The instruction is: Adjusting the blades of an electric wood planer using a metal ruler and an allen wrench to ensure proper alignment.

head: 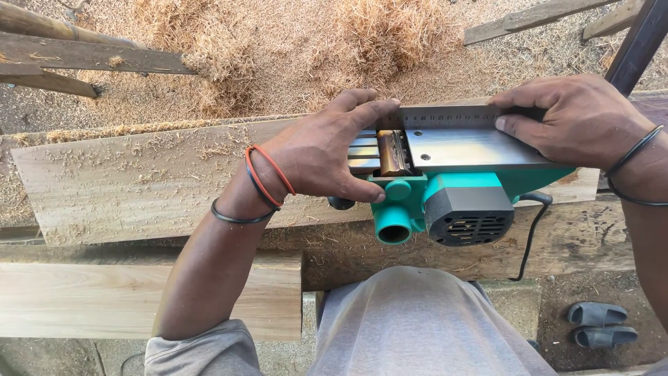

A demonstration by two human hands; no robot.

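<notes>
We see a teal and grey electric hand planer (445,191) lying upside down on a long pale wooden plank (139,177) strewn with shavings, its flat metal sole facing up. A steel ruler (445,115) lies along the sole's far edge. Our left hand (327,157) rests flat over the front of the sole with fingers spread, hiding most of that plate; the thumb presses the teal side above the round dust port. The cutter drum shows just beside it. Our right hand (570,118) lies curled on the ruler's right end and the rear sole; we cannot tell whether the fingers pinch the ruler or merely press it. The planer's handle is hidden underneath. Its black cable (532,237) drops behind a rough dark beam (570,244). Two dark sandals (598,324) lie on the ground at lower right.
</notes>
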